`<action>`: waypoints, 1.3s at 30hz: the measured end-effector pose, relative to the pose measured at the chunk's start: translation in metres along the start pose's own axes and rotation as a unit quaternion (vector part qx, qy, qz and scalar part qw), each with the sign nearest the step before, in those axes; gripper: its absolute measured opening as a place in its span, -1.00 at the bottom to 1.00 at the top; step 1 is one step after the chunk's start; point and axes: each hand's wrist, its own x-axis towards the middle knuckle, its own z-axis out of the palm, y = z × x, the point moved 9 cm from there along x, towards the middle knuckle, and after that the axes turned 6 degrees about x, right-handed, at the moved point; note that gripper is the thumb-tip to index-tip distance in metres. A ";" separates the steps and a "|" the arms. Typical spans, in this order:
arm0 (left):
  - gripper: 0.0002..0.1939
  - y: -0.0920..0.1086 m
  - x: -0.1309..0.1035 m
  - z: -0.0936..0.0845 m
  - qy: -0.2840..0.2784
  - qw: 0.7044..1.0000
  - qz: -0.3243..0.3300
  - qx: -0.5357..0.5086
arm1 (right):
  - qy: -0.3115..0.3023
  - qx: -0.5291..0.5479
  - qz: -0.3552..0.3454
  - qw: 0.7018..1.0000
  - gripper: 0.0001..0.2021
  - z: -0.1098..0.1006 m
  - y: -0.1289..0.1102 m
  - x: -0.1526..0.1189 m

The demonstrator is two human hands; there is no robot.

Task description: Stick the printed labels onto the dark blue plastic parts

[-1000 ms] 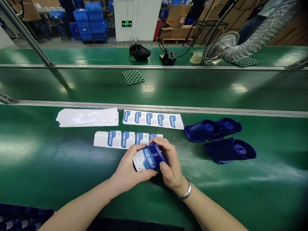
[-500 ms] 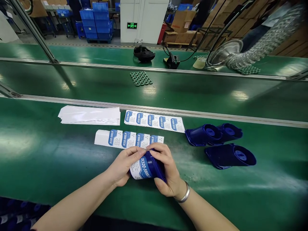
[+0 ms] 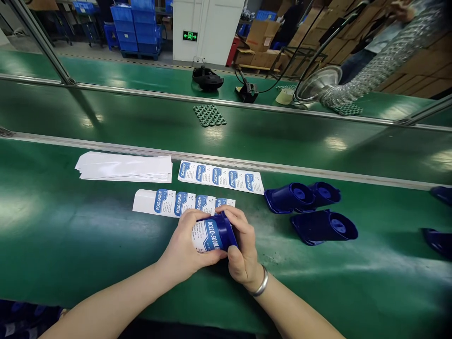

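Between my two hands is a dark blue plastic housing (image 3: 226, 231) with a white and blue printed label (image 3: 206, 235) on its side, reading "DC52Q-5000". My left hand (image 3: 185, 245) is closed around its left end, the thumb pressing along the lower edge of the label. My right hand (image 3: 243, 245) grips the flared right end, fingers over the top and thumb below. Just behind my hands lies a label strip (image 3: 169, 201), its left end bare backing. Three similar blue housings, one of them a front housing (image 3: 325, 227), rest on the green table to the right.
Behind the strip lie a stack of white backing sheets (image 3: 123, 167) and a full label sheet (image 3: 221, 176). More blue parts (image 3: 439, 242) sit at the right edge. A metal rail (image 3: 141, 150) borders the table; a green mat (image 3: 209, 115) lies beyond it.
My left hand has shifted from pinching at the top edge to wrapping around the housing, thumb now below. The housing has turned slightly. The view has swung a little to the right.
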 end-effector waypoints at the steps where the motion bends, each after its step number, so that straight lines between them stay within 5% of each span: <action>1: -0.31 -0.001 0.001 0.000 -0.002 1.000 -0.007 -0.004 | -0.002 -0.002 0.001 1.000 -0.54 0.000 0.000 0.000; 4: -0.36 -0.008 0.003 0.005 -0.055 0.990 -0.065 -0.114 | -0.013 -0.019 -0.011 1.000 -0.52 0.001 -0.005 0.004; 8: -0.61 -0.019 0.001 0.018 -0.108 0.901 -0.202 -0.368 | -0.049 -0.036 -0.067 0.996 -0.51 0.005 -0.020 0.008; 12: -0.62 -0.027 -0.003 0.025 -0.116 0.854 -0.276 -0.426 | -0.070 -0.051 -0.087 0.992 -0.51 0.009 -0.027 0.010; 21: -0.63 -0.020 0.001 0.018 -0.074 0.912 -0.185 -0.359 | -0.068 -0.058 -0.041 0.995 -0.53 0.011 -0.024 0.009; 28: -0.42 -0.006 0.006 0.004 -0.042 0.991 -0.048 -0.119 | 0.006 -0.029 0.039 0.999 -0.56 0.004 -0.009 0.000; 35: -0.30 -0.007 0.006 0.002 -0.027 1.000 -0.011 0.009 | 0.070 -0.013 0.128 0.989 -0.60 0.000 0.007 -0.010; 39: -0.21 -0.008 0.006 0.006 -0.097 0.991 -0.070 -0.061 | 0.073 0.048 0.224 0.971 -0.60 -0.002 0.030 -0.016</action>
